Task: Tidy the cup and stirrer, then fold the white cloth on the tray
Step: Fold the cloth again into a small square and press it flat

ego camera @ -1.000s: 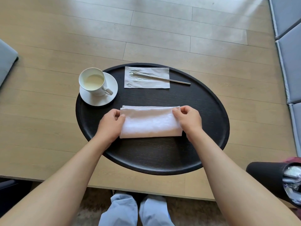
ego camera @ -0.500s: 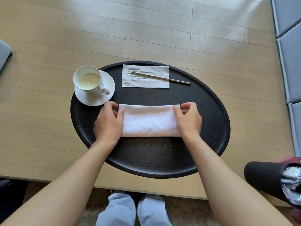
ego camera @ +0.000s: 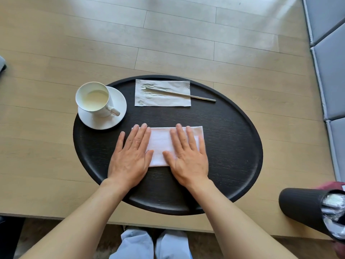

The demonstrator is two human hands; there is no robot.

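Observation:
A folded white cloth [ego camera: 161,144] lies as a rectangle in the middle of the black oval tray [ego camera: 233,146]. My left hand [ego camera: 130,156] rests flat, fingers spread, on the cloth's left end. My right hand [ego camera: 186,156] lies flat on its right part, leaving the far right corner showing. A white cup [ego camera: 93,99] with pale liquid stands on a white saucer [ego camera: 115,120] at the tray's back left. A metal stirrer [ego camera: 181,94] lies across a paper napkin [ego camera: 162,93] at the tray's back.
The tray sits on a light wooden table [ego camera: 56,146], whose front edge is near my knees. A black ribbed cylinder [ego camera: 306,208] with something shiny lies at the front right. Grey cushions [ego camera: 328,71] line the right side.
Both hands let go of the cloth's ends and now lie flat with open palms on top of it. The camera view shifted slightly.

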